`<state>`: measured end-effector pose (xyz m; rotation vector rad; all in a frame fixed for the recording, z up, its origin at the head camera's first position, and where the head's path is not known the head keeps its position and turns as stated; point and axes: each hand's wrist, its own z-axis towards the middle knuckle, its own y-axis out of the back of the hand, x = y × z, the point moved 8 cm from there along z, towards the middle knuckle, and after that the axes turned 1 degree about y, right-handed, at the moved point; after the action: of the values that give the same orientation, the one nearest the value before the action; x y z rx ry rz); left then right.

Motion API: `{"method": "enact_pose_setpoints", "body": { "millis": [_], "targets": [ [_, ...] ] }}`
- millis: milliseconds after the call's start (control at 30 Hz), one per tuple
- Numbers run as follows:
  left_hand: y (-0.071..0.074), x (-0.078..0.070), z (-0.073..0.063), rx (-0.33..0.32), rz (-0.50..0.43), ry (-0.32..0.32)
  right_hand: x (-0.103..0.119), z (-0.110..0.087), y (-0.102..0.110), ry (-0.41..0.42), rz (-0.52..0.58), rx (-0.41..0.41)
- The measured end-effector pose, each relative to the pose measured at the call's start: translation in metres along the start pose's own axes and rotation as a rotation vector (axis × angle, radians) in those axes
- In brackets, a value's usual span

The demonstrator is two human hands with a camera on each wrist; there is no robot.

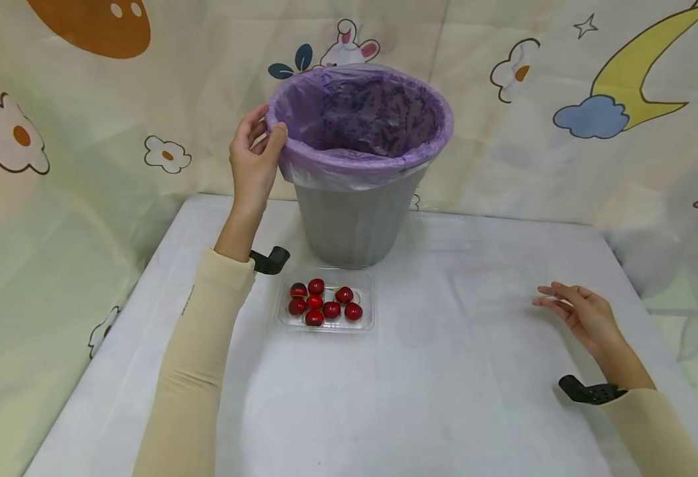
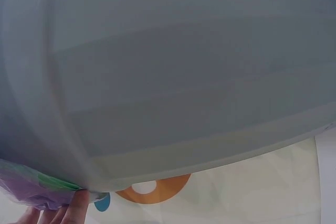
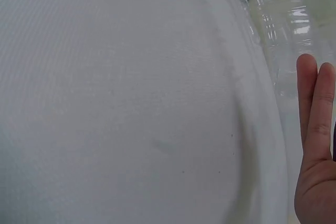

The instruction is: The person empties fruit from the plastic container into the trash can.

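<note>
A grey bin stands at the back of the white-covered table, lined with a purple plastic bag folded over its rim. My left hand grips the left side of that rim, thumb outside, bag under the fingers. The left wrist view shows the bin's wall and a few fingertips at the bag. Over at the right, my right hand pinches the edge of a clear plastic container, whose outline is faint in the head view. Two straight fingers show against it in the right wrist view.
In front of the bin sits a clear tray with several red cherries. A patterned cloth hangs behind the table and along its sides. The white tabletop stretches between the two arms.
</note>
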<state>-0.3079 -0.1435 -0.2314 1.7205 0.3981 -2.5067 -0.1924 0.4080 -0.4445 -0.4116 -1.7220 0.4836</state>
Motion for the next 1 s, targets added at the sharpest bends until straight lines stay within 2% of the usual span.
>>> {"method": "enact_pose_setpoints", "body": {
  "millis": [233,367,467,567,633,700,767,867,1000],
  "targets": [
    [0.001,0.0,0.0,-0.009,0.007,-0.002,-0.01,0.0,0.001,-0.005,-0.054,0.05],
    [0.002,0.0,0.0,-0.009,0.002,-0.002,-0.014,-0.001,0.003,-0.026,-0.076,0.046],
    [0.002,0.0,0.0,-0.008,-0.005,-0.001,-0.014,-0.002,0.005,-0.031,-0.122,0.009],
    [0.001,0.0,0.0,-0.006,-0.012,-0.002,-0.008,-0.006,0.011,-0.01,-0.164,-0.098],
    [0.001,0.0,0.001,-0.003,-0.015,-0.002,0.001,-0.009,0.017,0.039,-0.164,-0.205],
    [0.001,0.0,0.001,-0.001,-0.015,-0.002,0.012,-0.012,0.02,0.121,-0.139,-0.304],
    [0.001,0.0,0.001,0.002,-0.01,-0.002,0.022,-0.015,0.015,0.22,-0.127,-0.349],
    [0.0,0.0,0.001,0.003,-0.006,-0.002,0.034,-0.016,-0.011,0.363,-0.23,-0.335],
    [0.0,0.001,0.001,-0.002,-0.009,-0.002,0.035,-0.017,-0.072,0.491,-0.445,-0.202]
  ]
}}
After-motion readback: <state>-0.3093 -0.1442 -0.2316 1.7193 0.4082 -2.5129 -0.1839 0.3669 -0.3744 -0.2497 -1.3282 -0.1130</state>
